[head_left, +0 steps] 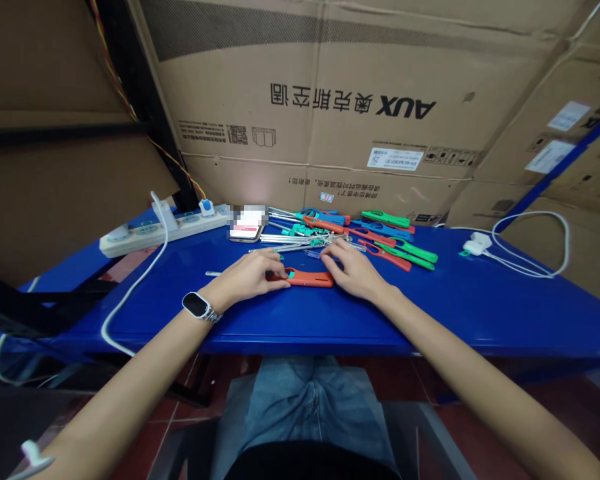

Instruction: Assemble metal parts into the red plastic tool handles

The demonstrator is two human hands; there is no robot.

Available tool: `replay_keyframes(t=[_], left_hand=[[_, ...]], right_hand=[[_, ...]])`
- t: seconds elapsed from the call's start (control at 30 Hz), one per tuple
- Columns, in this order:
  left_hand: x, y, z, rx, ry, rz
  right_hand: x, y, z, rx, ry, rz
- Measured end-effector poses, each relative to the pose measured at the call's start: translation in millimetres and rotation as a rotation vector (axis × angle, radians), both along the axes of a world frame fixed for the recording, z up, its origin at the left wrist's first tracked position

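An orange long-necked lighter [310, 278] lies on the blue table with a green part showing in its slot. My left hand [253, 275] is closed around its left end, and a thin metal tube [213, 273] pokes out beyond that hand on the left. My right hand [353, 267] is by the lighter's right end. Its thumb and forefinger are bent close together beside small translucent pieces [312, 253]; anything between the fingertips is too small to make out. Just behind both hands is a pile of metal lighter tubes [295, 247] with green parts.
Green, red and blue lighter casings [415, 250] lie behind my right hand. A phone [247, 225] and a white power strip [180, 230] are at the back left. A white charger with cable [477, 245] sits at right. Cardboard [330, 140] walls the table's back.
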State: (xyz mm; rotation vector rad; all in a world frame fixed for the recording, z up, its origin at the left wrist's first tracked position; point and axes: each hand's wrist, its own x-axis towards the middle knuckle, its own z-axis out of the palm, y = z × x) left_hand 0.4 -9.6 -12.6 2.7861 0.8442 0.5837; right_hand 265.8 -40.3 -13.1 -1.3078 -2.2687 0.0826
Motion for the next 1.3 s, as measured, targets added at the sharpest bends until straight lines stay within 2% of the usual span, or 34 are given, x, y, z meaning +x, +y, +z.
replay_keyframes(t=[0.13,0.3,0.43,0.5,0.6,0.7,0.8,0.9,1.07,1.2,1.3], left_hand=[[3,-4,3.6,0.073,0.018,0.046],[15,-7,10.9,0.064,-0.014,0.026],[26,-3,12.9,0.023,0.038,-0.003],[28,-1,11.1,-0.011,0.057,-0.020],[24,0,7.5,-0.053,0.066,-0.024],[16,-1,5.2,-0.065,0.044,0.016],[8,-1,4.3,-0.065,-0.038,0.041],[6,0,3.6,-0.044,-0.102,0.053],[8,0,2.4,-0.028,-0.146,0.048],[11,1,4.6,-0.025,-0.199,0.047],[17,9,13.0,-0.044,-0.259,0.040]], right_hand=[[7,25,3.0,-0.052,-0.018,-0.159],[1,41,14.4,-0.232,-0.174,-0.197],[-4,44,20.6,-0.246,-0.231,-0.189],[-6,47,20.7,-0.222,-0.134,-0.155],[-10,53,19.9,-0.215,0.253,-0.065],[-21,57,19.3,-0.282,0.655,0.068],[-34,56,15.2,-0.338,0.866,0.150],[-43,55,5.7,-0.344,0.951,0.178],[-44,54,-10.3,-0.354,0.971,0.202],[-40,54,-10.9,-0.344,0.992,0.188],[-34,54,-6.3,-0.335,1.051,0.166]])
